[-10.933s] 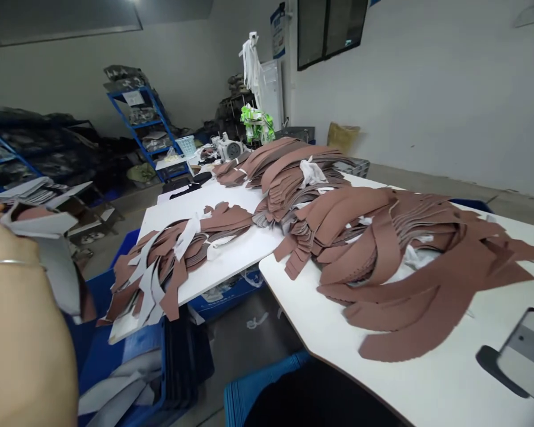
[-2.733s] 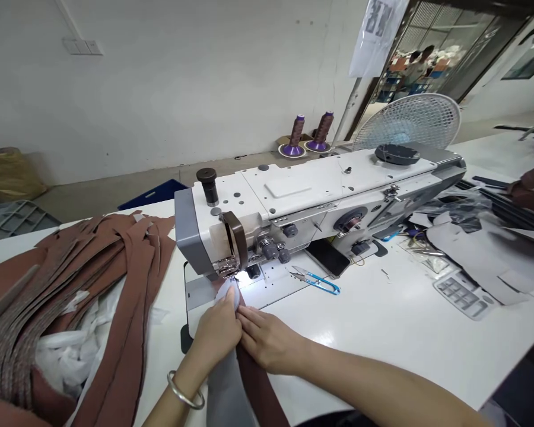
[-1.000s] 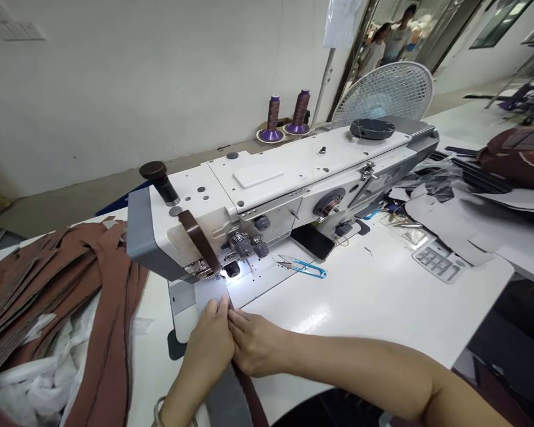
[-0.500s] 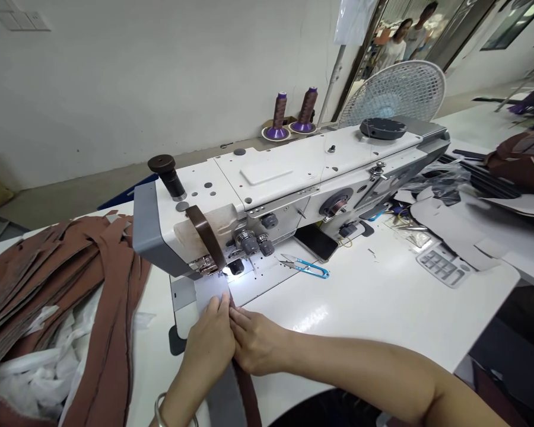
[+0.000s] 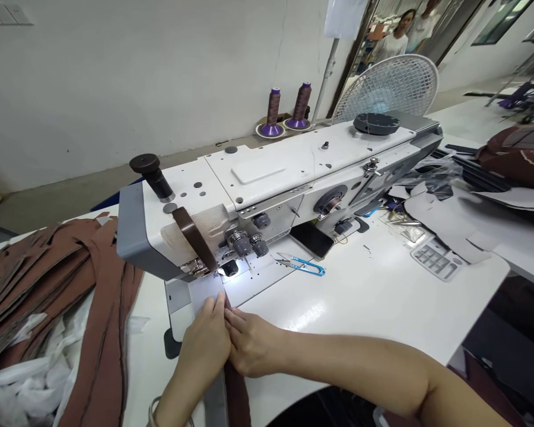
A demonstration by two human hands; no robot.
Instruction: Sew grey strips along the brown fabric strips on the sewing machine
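Both hands press side by side on a strip of material in front of the needle of a white sewing machine (image 5: 285, 178). My left hand (image 5: 204, 344) lies on a grey piece (image 5: 204, 289) that runs under the presser foot. Fingers together, my right hand (image 5: 249, 344) pinches the brown strip (image 5: 237, 397) along the grey piece's right edge. The strip trails down toward me off the table edge. A lamp lights the needle area.
A heap of brown cut pieces (image 5: 48, 296) with white wrapping lies at the left. Blue thread snips (image 5: 302, 265) and a dark phone (image 5: 312, 239) rest beside the machine. Behind stand two thread cones (image 5: 285, 107) and a fan (image 5: 385, 89). People stand in the doorway (image 5: 404, 29).
Earlier I held grey pieces at another table with brown stacks. Over the last second the grey piece has advanced slightly under the foot; both hands keep their grip, and the view shifted slightly.
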